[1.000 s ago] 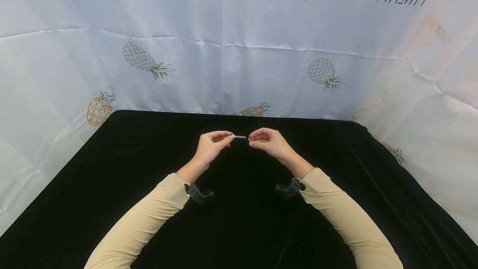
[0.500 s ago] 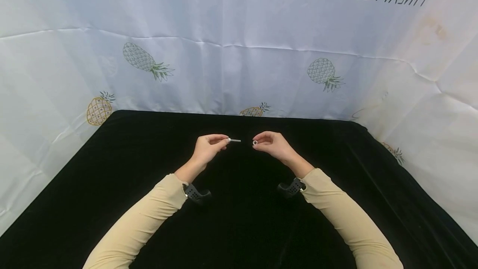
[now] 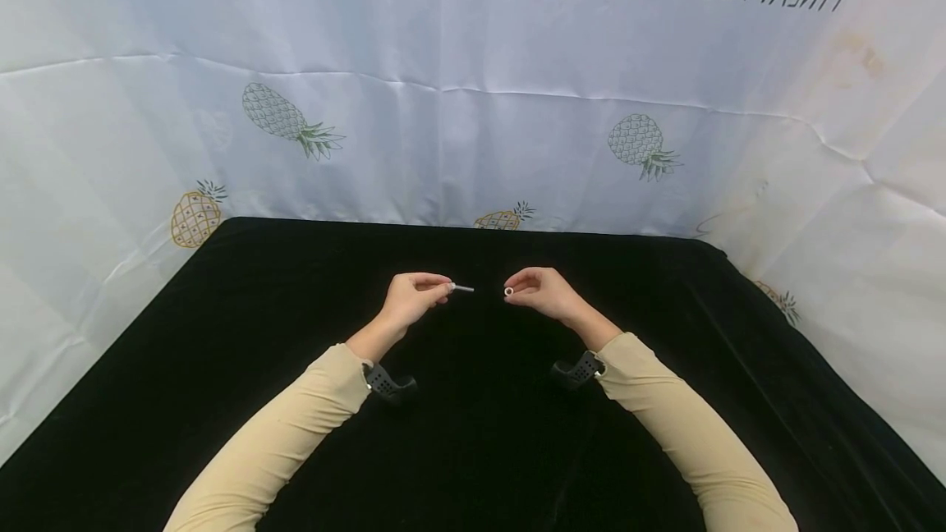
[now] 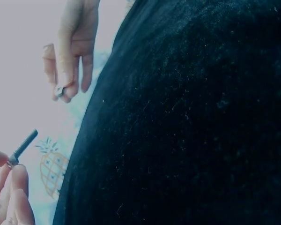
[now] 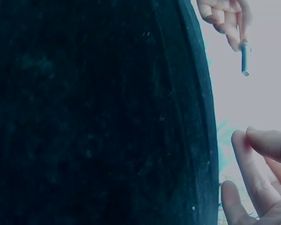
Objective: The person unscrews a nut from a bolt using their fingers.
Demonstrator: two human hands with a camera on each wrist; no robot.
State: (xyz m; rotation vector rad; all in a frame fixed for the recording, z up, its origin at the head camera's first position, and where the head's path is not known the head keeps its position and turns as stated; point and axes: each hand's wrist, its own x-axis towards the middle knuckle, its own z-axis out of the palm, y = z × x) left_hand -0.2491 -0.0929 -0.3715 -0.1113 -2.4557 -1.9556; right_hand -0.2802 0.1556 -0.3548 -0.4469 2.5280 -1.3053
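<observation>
My left hand (image 3: pixel 411 299) pinches a silver bolt (image 3: pixel 462 288) by its head, the threaded shank pointing right toward the other hand. In the left wrist view the bolt (image 4: pixel 25 144) slants upward from the thumb and fingertips. Across a short gap, my right hand (image 3: pixel 545 293) pinches a small metal nut (image 3: pixel 508 291) between thumb and fingertips, its hole showing in the head view. The left wrist view also catches the nut (image 4: pixel 60 91) at the right hand's fingertips. In the right wrist view the nut is hidden behind the fingers (image 5: pixel 267 143).
Black cloth (image 3: pixel 473 433) covers the table under both hands. A pale curtain (image 3: pixel 473 89) printed with pineapples hangs behind and along the sides. Dark straps (image 3: pixel 389 384) circle both wrists over beige sleeves (image 3: pixel 281 433).
The hands have drawn apart and sunk lower. Bolt and nut, almost touching a second ago, now have a gap between them. The nut's hole has turned more toward the head camera.
</observation>
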